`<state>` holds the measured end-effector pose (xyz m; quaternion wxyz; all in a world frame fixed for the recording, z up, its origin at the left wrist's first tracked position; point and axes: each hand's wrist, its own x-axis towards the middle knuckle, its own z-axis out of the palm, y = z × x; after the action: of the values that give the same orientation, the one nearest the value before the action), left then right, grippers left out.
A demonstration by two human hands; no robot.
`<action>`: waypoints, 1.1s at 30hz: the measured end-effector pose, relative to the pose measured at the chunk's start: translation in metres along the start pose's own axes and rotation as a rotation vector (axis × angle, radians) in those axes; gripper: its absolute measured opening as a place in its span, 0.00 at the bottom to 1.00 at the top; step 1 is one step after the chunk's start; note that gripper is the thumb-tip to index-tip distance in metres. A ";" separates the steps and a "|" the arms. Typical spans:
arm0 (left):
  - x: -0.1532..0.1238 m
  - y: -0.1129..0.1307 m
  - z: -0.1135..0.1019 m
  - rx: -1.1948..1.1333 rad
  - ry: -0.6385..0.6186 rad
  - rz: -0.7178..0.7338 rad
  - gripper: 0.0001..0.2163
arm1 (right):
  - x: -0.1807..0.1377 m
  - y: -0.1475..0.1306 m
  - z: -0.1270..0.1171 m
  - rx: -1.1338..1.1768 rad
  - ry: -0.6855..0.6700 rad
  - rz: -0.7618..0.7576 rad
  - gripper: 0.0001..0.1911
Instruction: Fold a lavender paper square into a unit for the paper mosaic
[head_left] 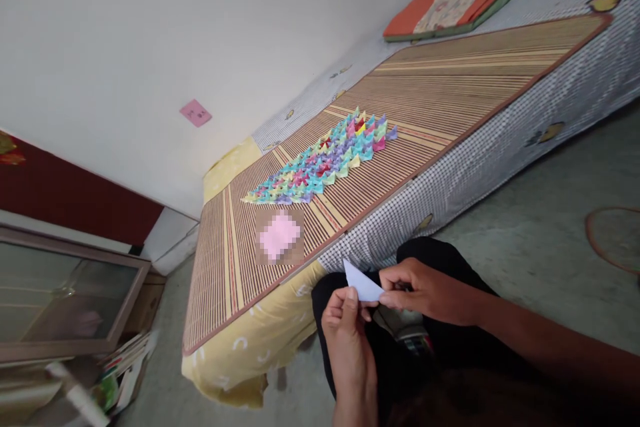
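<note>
Two hands held one pale bluish-white paper triangle point(364, 285) between them, in front of the person's dark-trousered knees point(435, 253) and just short of the bed's near edge. The left hand point(345, 327) came up from below and pinched the triangle's lower left part, its thumb laid flat on the face and its fingers curled behind. The right hand point(413, 287) reached in from the right and nipped the right-hand corner between thumb and bent fingers, which covered the very tip of that corner.

The triangle's free, sharp point stood up and a little to the left, aimed at the bed. Its long edge, and so its long axis, ran slantwise from that upper left point down to the right hand's fingertips, while the lower edge lay nearly level.

Beyond it, many small folded paper pieces point(320, 167) in blue, green, yellow, pink and purple lay in close rows on a striped mat point(450, 90). Their patch stretched lengthwise from lower left to upper right, roughly along the mat. A blurred pink item point(279, 235) lay on the mat nearer the person, just beside the patch's lower left end.
</note>
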<state>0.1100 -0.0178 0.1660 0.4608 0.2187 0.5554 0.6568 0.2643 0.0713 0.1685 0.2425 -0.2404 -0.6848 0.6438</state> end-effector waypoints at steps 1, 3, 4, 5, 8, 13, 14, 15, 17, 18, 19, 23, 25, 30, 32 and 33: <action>0.000 0.000 -0.001 0.016 -0.002 0.006 0.17 | -0.001 0.000 -0.002 -0.022 -0.009 0.004 0.18; 0.000 -0.001 -0.002 0.090 -0.009 0.040 0.17 | -0.003 0.003 -0.007 -0.016 -0.029 0.010 0.17; 0.000 -0.002 -0.002 0.136 -0.013 0.061 0.16 | -0.002 0.006 -0.009 0.010 -0.028 0.005 0.17; 0.000 -0.002 -0.003 0.178 -0.016 0.080 0.16 | -0.001 0.008 -0.011 0.047 -0.020 -0.006 0.17; -0.001 -0.003 -0.002 0.246 -0.030 0.102 0.17 | 0.004 0.013 -0.009 0.163 -0.005 -0.030 0.17; -0.003 -0.001 -0.001 0.247 -0.024 0.105 0.18 | 0.009 0.006 0.001 0.232 0.023 0.006 0.18; -0.003 -0.001 -0.001 0.250 -0.022 0.109 0.18 | 0.009 0.005 0.002 0.213 0.034 0.007 0.17; -0.003 -0.002 -0.001 0.255 -0.020 0.114 0.18 | 0.009 0.003 0.003 0.184 0.044 0.003 0.16; -0.002 -0.004 -0.002 0.270 -0.015 0.126 0.18 | 0.008 0.004 0.005 0.109 0.076 -0.016 0.14; -0.001 -0.005 -0.002 0.279 -0.017 0.130 0.18 | 0.008 0.005 0.006 0.059 0.104 -0.029 0.13; -0.001 -0.006 -0.003 0.290 -0.023 0.134 0.18 | 0.008 0.006 0.007 -0.003 0.139 -0.047 0.12; 0.000 -0.009 -0.003 0.319 -0.037 0.129 0.17 | 0.007 0.008 0.012 -0.303 0.288 -0.160 0.10; -0.001 -0.008 -0.002 0.324 -0.040 0.117 0.16 | 0.006 0.006 0.013 -0.390 0.313 -0.222 0.10; -0.006 -0.003 0.001 0.330 -0.113 0.046 0.15 | 0.005 0.003 0.012 -0.127 0.229 -0.137 0.11; -0.007 -0.002 0.001 0.318 -0.135 0.039 0.14 | 0.005 0.004 0.013 0.025 0.171 -0.098 0.13; -0.008 -0.002 0.002 0.300 -0.138 0.041 0.14 | 0.005 0.004 0.014 0.074 0.157 -0.092 0.14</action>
<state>0.1160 -0.0232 0.1662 0.4467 0.3410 0.6096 0.5591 0.2517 0.0636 0.1640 0.3337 -0.2493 -0.6497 0.6359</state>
